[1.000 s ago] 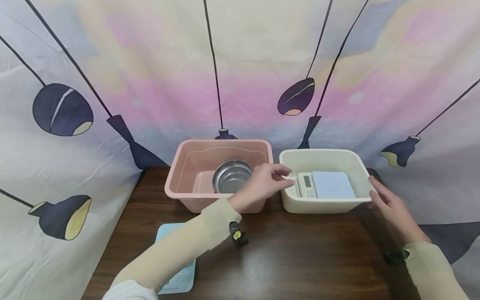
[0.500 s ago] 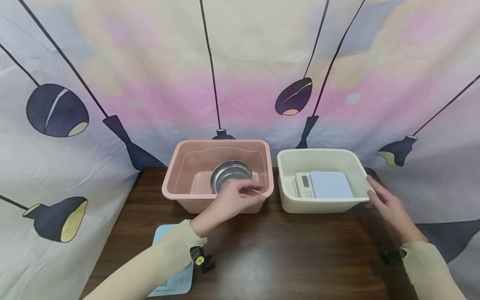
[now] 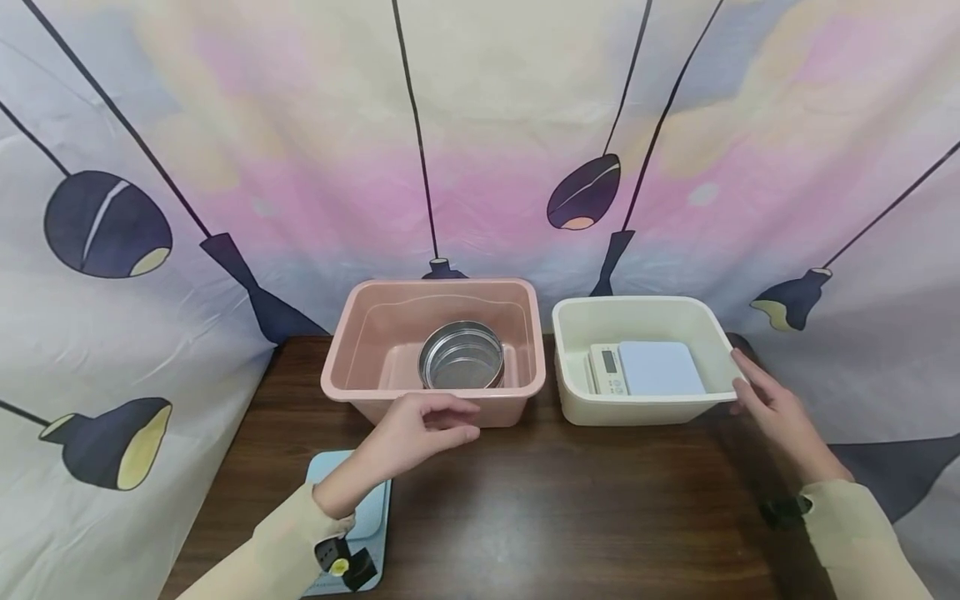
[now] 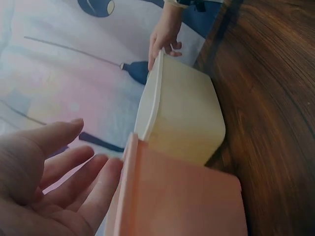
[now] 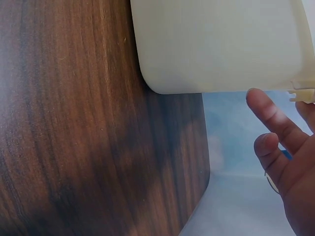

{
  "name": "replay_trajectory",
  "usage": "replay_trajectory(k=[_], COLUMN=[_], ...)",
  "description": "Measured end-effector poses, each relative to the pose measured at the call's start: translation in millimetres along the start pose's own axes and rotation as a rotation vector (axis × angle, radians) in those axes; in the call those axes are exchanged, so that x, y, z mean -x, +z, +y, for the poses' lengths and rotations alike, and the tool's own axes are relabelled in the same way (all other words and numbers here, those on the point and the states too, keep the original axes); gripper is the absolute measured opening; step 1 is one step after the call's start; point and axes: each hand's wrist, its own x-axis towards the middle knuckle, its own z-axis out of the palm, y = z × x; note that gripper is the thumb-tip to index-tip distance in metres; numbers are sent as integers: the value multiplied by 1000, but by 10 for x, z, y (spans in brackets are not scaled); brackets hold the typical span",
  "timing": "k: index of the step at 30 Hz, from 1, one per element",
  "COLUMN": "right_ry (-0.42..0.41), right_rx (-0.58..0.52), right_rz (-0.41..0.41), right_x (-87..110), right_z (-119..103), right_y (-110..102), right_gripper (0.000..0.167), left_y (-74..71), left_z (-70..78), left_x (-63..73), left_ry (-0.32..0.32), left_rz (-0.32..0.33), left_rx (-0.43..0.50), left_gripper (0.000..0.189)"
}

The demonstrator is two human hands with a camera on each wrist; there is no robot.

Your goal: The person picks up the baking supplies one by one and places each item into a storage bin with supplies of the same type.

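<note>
My left hand hovers in front of the pink plastic bin, fingers loosely bent, holding nothing. In the left wrist view its fingertips overlap that bin's rim. Inside the pink bin sits a round metal sieve with a mesh bottom. My right hand touches the right end of the cream plastic bin, its fingers extended at the rim. From the right wrist view, the fingers lie beside the bin's outer wall. A kitchen scale with a pale platform and small display lies in the cream bin.
Both bins stand side by side at the back of the dark wood table. A flat light blue device lies at the front left, partly under my left forearm. Behind the table hangs a printed curtain.
My left hand has moved left and toward me, from the cream bin's left rim past the pink bin's front. My right hand stays at the cream bin. The bins' contents look unchanged.
</note>
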Motion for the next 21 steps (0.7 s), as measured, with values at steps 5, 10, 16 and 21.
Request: replay_trajectory(k=[5,10,16,21], right_ry=[3,-3,-12,-10], right_rx=[-4,19,32,34], right_rz=[0,2,9,15], right_x=[1,-1,-12,-11], right_z=[-1,8,11,20], right_y=[0,1,-2,-4], right_gripper=[62,61,61,61], left_y=[-91,-161,-256,-334], left_z=[-154,-330,-610,-860], left_x=[140,292,435,556], left_ry=[14,-29,-99,-180], left_rz=[-18,2,89,192], left_rx=[-12,-26,-77,-119], left_gripper=[26,24,24,27])
